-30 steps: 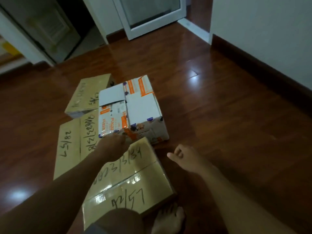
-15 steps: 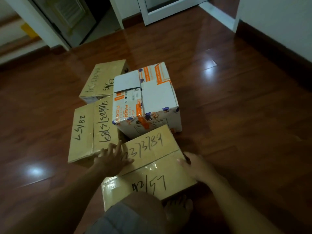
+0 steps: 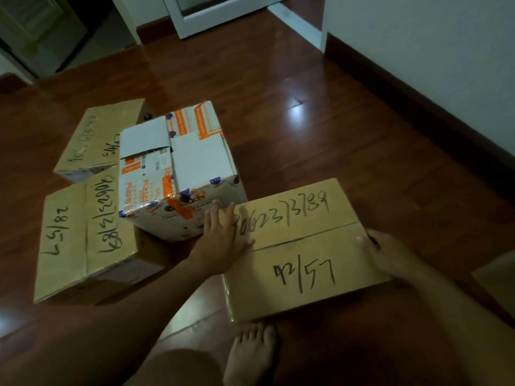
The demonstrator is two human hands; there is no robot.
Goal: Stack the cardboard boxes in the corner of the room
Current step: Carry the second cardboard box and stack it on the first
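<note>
A brown cardboard box marked "92/57" (image 3: 301, 252) is held between both hands, low in front of me. My left hand (image 3: 223, 235) presses flat on its top left edge. My right hand (image 3: 381, 252) grips its right side. A white and orange printed box (image 3: 181, 168) stands on the floor just beyond it, to the left. Left of that lies a brown box marked "5/82" (image 3: 83, 235), and a third brown box (image 3: 97, 137) sits farther back.
Glossy dark wooden floor (image 3: 320, 129) spreads to the right up to a white wall with a dark skirting board (image 3: 418, 107). A white door frame (image 3: 217, 20) stands at the back. My bare foot (image 3: 250, 355) is under the held box. Another cardboard edge (image 3: 498, 280) shows at the far right.
Both hands went from hovering to gripping the "92/57" box, which has shifted right and away from the other boxes. The view has moved closer.
</note>
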